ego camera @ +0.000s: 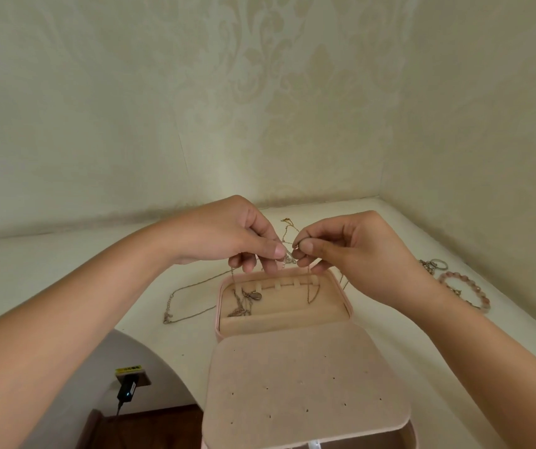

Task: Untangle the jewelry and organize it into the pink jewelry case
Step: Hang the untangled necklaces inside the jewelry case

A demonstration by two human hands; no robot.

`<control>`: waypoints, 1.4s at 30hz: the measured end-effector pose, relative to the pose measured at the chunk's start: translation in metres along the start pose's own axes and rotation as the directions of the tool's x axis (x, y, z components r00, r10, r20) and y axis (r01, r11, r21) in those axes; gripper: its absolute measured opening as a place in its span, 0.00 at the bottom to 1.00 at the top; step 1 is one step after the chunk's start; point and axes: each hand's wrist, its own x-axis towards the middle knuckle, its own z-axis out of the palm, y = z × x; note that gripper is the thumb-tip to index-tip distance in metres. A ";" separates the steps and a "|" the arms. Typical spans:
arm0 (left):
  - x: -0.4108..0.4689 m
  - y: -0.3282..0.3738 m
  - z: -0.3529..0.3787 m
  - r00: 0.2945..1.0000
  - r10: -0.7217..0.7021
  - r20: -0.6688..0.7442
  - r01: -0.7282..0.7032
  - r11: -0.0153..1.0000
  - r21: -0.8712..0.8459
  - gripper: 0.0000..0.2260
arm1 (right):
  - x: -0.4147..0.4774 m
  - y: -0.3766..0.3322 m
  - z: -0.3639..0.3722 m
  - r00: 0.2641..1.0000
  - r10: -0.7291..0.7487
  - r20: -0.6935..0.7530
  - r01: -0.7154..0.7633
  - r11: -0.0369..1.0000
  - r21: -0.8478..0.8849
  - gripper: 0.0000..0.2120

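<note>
- While both hands work above the far edge of the case point(284, 319), a thin chain point(189, 288) lies loose on the table point(65, 264) to the case's left, its clasp end near the table's front edge.
- Left hand point(227, 234): thumb and fingertips pressed together, pinching a fine chain just above the case's far rim.
- Inside the open case, a tangle with a small oval pendant point(255, 295) sits in the left end of the far compartment; another strand hangs down from the hands into the right part.
- Right hand point(351, 244): thumb and forefinger pinch a small ring-like piece on the same chain, close beside the left fingertips.
- Behind the hands, a gold chain point(289, 226) lies near the table's back edge.
- Near the right edge lie a silver ring point(438, 263) and a pink bead bracelet point(464, 291).
</note>
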 end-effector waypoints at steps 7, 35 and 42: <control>0.001 -0.002 0.000 1.000 -0.013 0.015 0.015 0.995 -0.096 0.05 | -0.003 -0.002 0.005 0.999 -0.044 -0.028 0.040 0.993 -0.115 0.08; -0.007 0.003 0.010 0.984 -0.004 -0.178 -0.037 0.973 -0.229 0.05 | -0.006 -0.008 0.006 0.975 -0.185 -0.125 0.157 0.966 -0.208 0.13; -0.007 0.004 0.011 0.981 -0.001 -0.194 -0.042 0.975 -0.217 0.06 | -0.007 -0.008 0.006 0.970 -0.197 -0.139 0.163 0.961 -0.225 0.13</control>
